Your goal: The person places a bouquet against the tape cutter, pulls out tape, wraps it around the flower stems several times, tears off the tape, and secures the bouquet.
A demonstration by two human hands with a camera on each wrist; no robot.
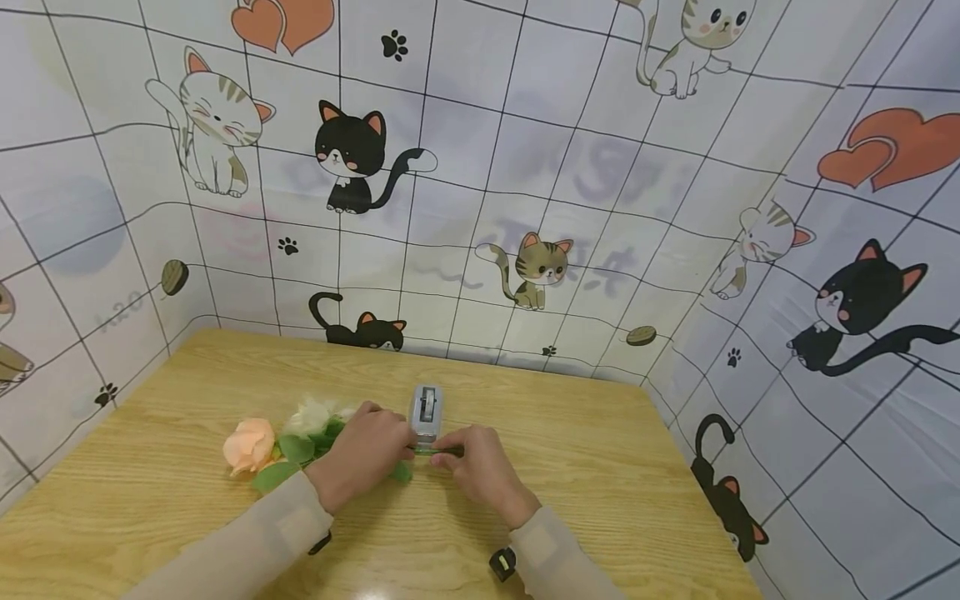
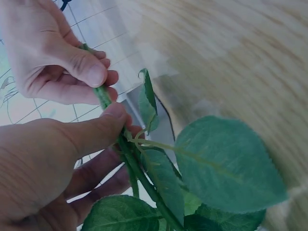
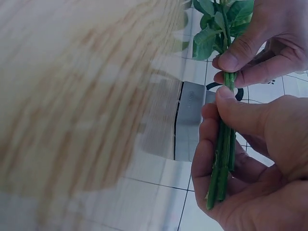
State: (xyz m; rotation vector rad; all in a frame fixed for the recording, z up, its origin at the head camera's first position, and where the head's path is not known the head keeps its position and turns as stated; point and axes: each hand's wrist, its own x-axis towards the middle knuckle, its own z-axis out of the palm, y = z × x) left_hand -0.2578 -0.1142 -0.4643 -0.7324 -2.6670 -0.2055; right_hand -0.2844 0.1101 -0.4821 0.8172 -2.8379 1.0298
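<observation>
A bunch of flowers lies over the left of the table, with a peach rose (image 1: 249, 446), a white flower (image 1: 309, 417) and green leaves (image 2: 226, 163). My left hand (image 1: 367, 454) pinches the bunch's green stems (image 3: 224, 163) between thumb and fingers, just below the leaves. Close beside it, my right hand (image 1: 483, 471) grips the same stems nearer their cut ends, thumb on top and fingers curled beneath. The stems run together, side by side, in the right wrist view. Just beyond both hands stands a grey tape dispenser (image 1: 426, 408), partly overlapped by the stems and fingers.
The wood-grain table (image 1: 600, 467) reaches back to a white grid-patterned sheet (image 1: 465, 167) printed with cats, which also covers both sides. A dark strapped device (image 1: 503, 564) is at the right wrist.
</observation>
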